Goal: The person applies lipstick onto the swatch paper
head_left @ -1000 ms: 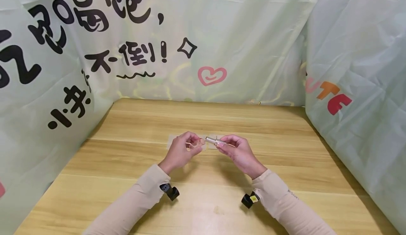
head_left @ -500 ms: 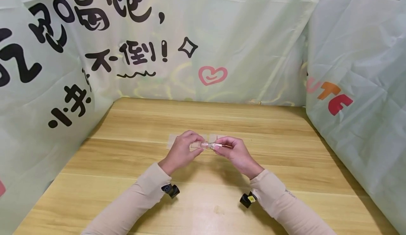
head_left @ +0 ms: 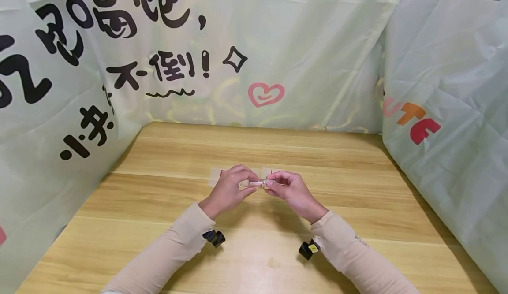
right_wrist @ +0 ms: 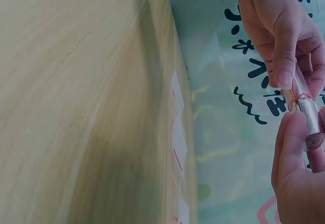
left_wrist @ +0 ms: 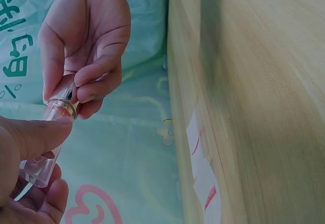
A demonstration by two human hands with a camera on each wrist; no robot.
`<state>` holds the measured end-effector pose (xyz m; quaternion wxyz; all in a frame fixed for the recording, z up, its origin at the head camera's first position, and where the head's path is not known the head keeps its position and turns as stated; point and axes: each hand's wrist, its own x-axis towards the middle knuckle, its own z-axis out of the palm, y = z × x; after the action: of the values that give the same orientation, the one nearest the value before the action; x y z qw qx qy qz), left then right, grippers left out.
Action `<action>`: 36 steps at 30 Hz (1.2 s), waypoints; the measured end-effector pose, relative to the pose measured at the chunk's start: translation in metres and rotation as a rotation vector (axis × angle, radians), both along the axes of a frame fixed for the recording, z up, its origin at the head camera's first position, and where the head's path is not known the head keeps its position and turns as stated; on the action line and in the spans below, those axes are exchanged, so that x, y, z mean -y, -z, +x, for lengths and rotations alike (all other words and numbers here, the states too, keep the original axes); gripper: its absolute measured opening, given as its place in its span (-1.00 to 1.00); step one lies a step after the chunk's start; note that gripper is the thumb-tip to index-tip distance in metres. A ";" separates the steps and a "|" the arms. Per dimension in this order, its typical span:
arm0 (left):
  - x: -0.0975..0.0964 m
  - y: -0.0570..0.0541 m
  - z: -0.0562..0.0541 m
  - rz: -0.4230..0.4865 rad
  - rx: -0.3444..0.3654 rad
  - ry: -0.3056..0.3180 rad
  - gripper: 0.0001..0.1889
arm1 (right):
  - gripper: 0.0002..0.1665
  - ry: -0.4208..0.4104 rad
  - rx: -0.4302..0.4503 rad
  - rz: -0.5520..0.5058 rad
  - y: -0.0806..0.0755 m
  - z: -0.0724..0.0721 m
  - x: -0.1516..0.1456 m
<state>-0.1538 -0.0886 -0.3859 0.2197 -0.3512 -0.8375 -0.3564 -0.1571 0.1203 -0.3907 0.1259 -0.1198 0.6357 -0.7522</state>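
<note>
A lipstick (head_left: pixel 264 183) with a shiny silver base lies level between both hands above the table. Its clear cap (left_wrist: pixel 39 169) sits over the tube end. My left hand (head_left: pixel 228 191) pinches the cap between thumb and fingers. From the other side, my right hand (head_left: pixel 293 192) grips the silver base (right_wrist: pixel 311 117) with thumb and fingertips. The fingers cover part of the cap and base. In the left wrist view, the cap reaches up close to a metallic ring (left_wrist: pixel 63 104) on the tube.
Pale paper or tape pieces (head_left: pixel 214 176) with red marks lie on the wooden table (head_left: pixel 254 250) just beyond the hands. Printed fabric (head_left: pixel 317 56) hangs along the back and both sides. A small black camera (head_left: pixel 214 237) is worn at each wrist.
A second ago the clear cap and the silver lipstick tube were apart. The right hand has moved slightly left, and the cap is now over the tube.
</note>
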 end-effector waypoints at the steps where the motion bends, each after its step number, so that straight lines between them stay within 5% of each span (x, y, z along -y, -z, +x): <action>1: 0.000 0.000 0.000 0.004 -0.006 0.005 -0.73 | -0.90 -0.004 0.009 -0.009 0.000 0.000 0.000; 23: -0.003 0.001 0.002 0.027 -0.014 0.035 -0.76 | -0.91 -0.025 0.103 -0.053 0.000 0.000 0.006; 30: -0.001 -0.001 0.000 0.005 -0.002 0.042 -0.75 | -0.88 -0.098 0.103 -0.073 0.001 -0.001 0.006; 36: 0.002 -0.001 -0.005 -0.029 0.005 0.044 -0.73 | -0.89 -0.262 0.140 -0.104 0.001 -0.004 0.000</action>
<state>-0.1584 -0.0902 -0.3846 0.2046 -0.3718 -0.8353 -0.3496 -0.1614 0.1206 -0.3914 0.2604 -0.1554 0.5647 -0.7676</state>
